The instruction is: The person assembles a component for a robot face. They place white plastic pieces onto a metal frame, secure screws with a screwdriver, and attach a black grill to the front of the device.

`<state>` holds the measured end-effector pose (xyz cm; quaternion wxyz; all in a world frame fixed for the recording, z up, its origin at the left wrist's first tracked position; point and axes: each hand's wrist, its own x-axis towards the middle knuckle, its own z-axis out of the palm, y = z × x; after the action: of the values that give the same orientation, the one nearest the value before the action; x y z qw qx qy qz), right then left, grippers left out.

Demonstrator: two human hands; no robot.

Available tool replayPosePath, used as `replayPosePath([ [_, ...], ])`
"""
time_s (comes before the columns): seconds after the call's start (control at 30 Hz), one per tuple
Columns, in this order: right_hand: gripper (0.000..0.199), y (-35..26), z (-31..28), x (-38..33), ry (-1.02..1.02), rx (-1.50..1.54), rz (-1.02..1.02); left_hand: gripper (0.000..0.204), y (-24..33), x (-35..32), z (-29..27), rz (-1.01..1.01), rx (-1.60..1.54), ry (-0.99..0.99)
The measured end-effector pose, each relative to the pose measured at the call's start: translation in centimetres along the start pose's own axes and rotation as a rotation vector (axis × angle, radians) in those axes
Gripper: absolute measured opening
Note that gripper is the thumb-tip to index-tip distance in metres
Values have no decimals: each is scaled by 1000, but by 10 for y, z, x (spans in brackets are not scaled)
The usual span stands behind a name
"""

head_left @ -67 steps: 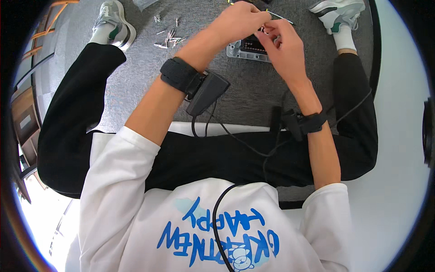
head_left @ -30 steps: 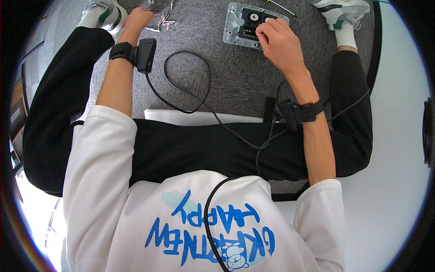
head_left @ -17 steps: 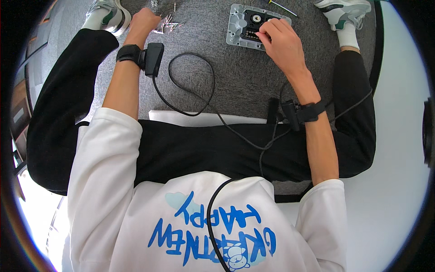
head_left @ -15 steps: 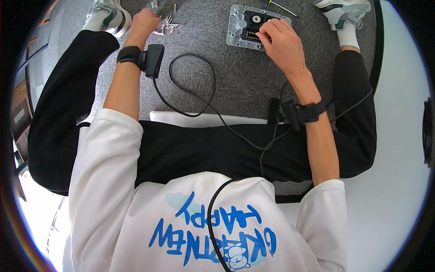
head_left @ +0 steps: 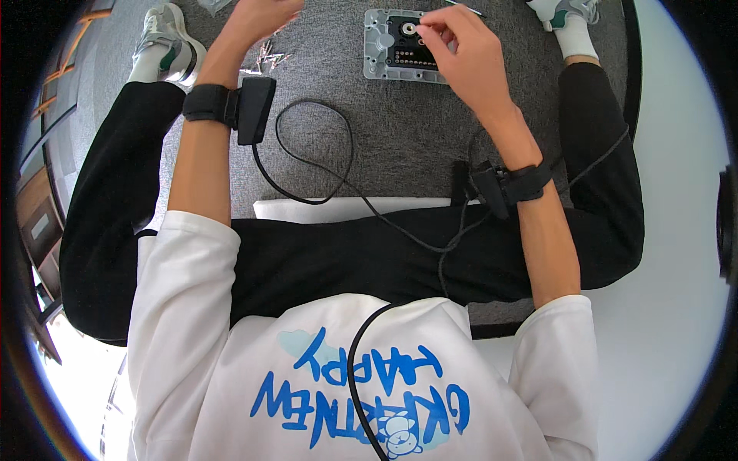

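A grey metal housing (head_left: 375,48) with a black inner panel (head_left: 406,57) lies on the grey carpet at the top. The panel bears a pale ring and rows of small metallic contacts. Over its right part is my right hand (head_left: 475,67), thumb and forefinger pinched near the ring; whatever they grip is too small to make out. My left hand (head_left: 260,21) is raised above a scatter of small metal screw-like pieces (head_left: 265,60), its fingers drawn together and partly cut off by the upper edge. I cannot see what is in them.
A thin screwdriver shaft (head_left: 467,9) shows beyond the housing. Clear plastic (head_left: 214,4) lies at the top left. A black cable (head_left: 352,146) loops over the carpet between my forearms, joined to wrist-strapped black devices. My shoes flank the work area.
My left hand has risen from beside the scattered pieces and moved right. My right hand has shifted slightly left and up toward the ring. The whole view has shifted a little.
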<state>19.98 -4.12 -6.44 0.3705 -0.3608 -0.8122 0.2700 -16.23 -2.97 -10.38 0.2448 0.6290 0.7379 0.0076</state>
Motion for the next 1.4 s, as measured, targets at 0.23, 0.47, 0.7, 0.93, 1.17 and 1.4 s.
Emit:
replayPosePath([
  [0.23, 13, 0, -11, 0, 119, 349, 405, 27, 185, -39, -26, 316, -437, -109],
  [0.47, 11, -9, -23, 5, -51, 344, 485, 24, 177, -45, -20, 390, -512, -210],
  [0.7, 8, 17, -11, -11, -74, 158, 238, 24, 149, -31, -8, 380, -406, -169],
  [0.93, 1, 25, -9, -25, -186, -207, 54, 23, 61, -2, 8, 35, -472, 19],
  [1.17, 1, 25, 0, -26, -200, -259, 0, 30, -65, 6, 57, -35, -283, 55],
  [1.4, 3, 28, 5, -29, -175, -306, -87, 31, -55, -15, 52, -203, -97, 102],
])
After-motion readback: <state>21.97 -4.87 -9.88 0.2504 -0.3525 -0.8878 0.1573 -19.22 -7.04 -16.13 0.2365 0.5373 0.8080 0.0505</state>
